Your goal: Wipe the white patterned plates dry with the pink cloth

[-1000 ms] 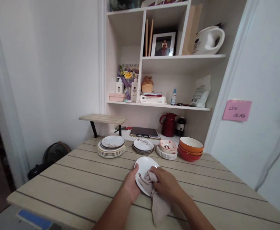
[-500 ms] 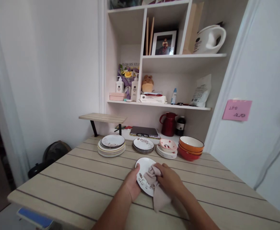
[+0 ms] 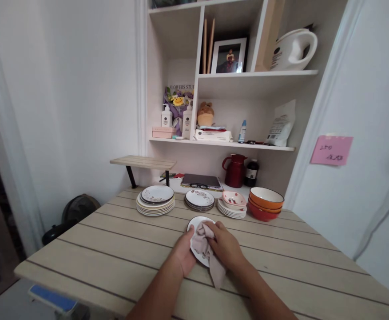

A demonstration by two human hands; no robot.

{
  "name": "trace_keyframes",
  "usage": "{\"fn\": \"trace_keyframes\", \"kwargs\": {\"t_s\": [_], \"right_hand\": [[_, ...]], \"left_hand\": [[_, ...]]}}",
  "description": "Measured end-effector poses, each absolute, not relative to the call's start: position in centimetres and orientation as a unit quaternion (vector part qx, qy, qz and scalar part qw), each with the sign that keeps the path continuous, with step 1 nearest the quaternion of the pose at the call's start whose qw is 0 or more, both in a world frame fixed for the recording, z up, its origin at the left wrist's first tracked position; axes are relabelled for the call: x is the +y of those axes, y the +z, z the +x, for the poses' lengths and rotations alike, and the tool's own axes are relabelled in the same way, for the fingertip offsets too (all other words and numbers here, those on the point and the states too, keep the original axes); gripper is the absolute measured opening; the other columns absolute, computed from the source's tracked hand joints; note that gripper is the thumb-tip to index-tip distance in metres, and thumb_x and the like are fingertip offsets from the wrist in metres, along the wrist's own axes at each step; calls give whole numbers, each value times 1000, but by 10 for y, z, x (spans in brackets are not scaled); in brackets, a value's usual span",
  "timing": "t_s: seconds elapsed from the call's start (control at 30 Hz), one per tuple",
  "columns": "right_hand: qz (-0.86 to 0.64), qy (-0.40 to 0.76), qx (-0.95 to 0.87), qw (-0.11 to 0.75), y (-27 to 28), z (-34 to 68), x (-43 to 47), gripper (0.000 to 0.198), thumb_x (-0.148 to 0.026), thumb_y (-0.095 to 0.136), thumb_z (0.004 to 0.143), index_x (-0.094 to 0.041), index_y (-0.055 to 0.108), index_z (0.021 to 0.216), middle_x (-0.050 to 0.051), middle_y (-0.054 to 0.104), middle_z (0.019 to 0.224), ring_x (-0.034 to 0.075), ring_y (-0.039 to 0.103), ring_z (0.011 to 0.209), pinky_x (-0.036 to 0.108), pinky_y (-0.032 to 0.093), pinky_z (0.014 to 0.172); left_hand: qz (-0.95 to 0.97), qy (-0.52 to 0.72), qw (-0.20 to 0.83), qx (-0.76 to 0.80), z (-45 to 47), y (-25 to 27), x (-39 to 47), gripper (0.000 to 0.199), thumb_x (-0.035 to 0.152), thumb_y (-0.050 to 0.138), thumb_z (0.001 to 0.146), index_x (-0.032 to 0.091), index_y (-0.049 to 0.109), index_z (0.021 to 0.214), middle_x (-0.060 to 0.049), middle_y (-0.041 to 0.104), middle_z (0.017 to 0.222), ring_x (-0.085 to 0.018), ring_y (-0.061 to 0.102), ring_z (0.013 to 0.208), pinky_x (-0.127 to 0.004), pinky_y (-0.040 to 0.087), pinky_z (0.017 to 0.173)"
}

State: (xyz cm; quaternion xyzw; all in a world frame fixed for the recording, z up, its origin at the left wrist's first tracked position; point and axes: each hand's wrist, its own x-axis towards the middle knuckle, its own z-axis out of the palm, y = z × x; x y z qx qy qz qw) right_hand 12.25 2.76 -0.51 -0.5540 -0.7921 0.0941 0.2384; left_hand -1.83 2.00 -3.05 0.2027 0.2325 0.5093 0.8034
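A small white plate point(image 3: 194, 221) with a dark rim and floral print is tilted above the table front. My left hand point(image 3: 184, 252) grips its left edge, thumb on the face. My right hand point(image 3: 226, 244) is closed on a beige cloth point(image 3: 203, 240), pressed against the plate's face, with a loose end hanging below. Much of the plate's print is hidden by the cloth. Behind it stands a stack of matching small plates point(image 3: 199, 198).
Along the table's point(image 3: 114, 249) back stand a larger plate stack point(image 3: 156, 200), white dishes topped by a pink-patterned bowl point(image 3: 233, 201), and orange and red bowls point(image 3: 265, 204). Behind are a red jug point(image 3: 235, 171), a dark bottle point(image 3: 251, 173) and a small raised shelf point(image 3: 143, 162).
My right hand has moved the cloth left and slightly up across the plate, covering more of its middle. My left hand keeps its hold on the edge.
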Motion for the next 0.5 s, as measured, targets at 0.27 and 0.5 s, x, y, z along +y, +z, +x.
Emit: {"fn": "trace_keyframes", "kwargs": {"t_s": [0.27, 0.5], "right_hand": [[-507, 133, -834, 170, 5, 140, 18, 36, -14, 53, 69, -25, 60, 102, 2, 62, 94, 17, 55, 85, 24, 34, 73], [-459, 142, -844, 238, 0, 121, 16, 53, -11, 49, 71, -30, 55, 120, 3, 58, 103, 17, 55, 91, 24, 36, 78]], "left_hand": [[207, 513, 795, 247, -20, -31, 20, 48, 40, 49, 88, 7, 53, 124, -17, 69, 105, -27, 63, 100, -39, 41, 94], [215, 521, 788, 249, -19, -33, 20, 43, 41, 50, 88, 7, 59, 114, -15, 71, 99, -26, 63, 101, -37, 42, 93]]}}
